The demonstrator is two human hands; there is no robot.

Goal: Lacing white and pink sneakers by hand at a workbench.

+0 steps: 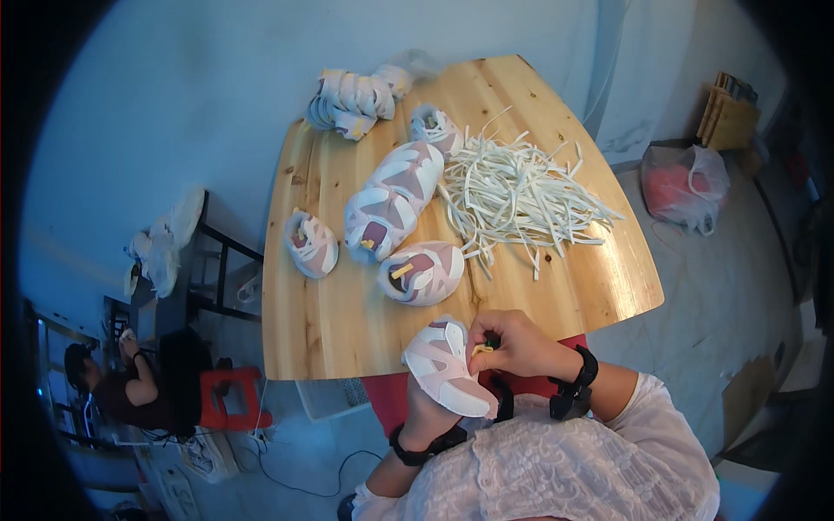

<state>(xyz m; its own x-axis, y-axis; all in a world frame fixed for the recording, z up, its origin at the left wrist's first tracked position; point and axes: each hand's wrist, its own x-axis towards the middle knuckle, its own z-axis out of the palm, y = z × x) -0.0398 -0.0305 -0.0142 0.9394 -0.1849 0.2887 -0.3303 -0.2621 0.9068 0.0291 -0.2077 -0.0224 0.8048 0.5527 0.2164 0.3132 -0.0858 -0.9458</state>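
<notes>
Close to my body, in front of the table's near edge, my left hand point(430, 420) grips a white and mauve shoe upper point(447, 369) from underneath. My right hand point(524, 349) is closed at the upper's opening with fingertips pinched together. A small yellow piece and something dark green show by those fingers; what exactly they pinch is too small to make out. Just beyond, a similar shoe upper point(433, 280) with a yellow tab lies on the wooden table point(556, 304). Another single upper point(311, 246) rests to its left, and a nested row of uppers point(393, 201) stretches behind.
A loose heap of white laces point(526, 195) covers the table's right middle. More stacked uppers point(352, 102) sit at the far left corner. A red stool point(233, 398) and a seated person point(130, 391) are at left. A plastic bag point(686, 189) stands on the floor at right.
</notes>
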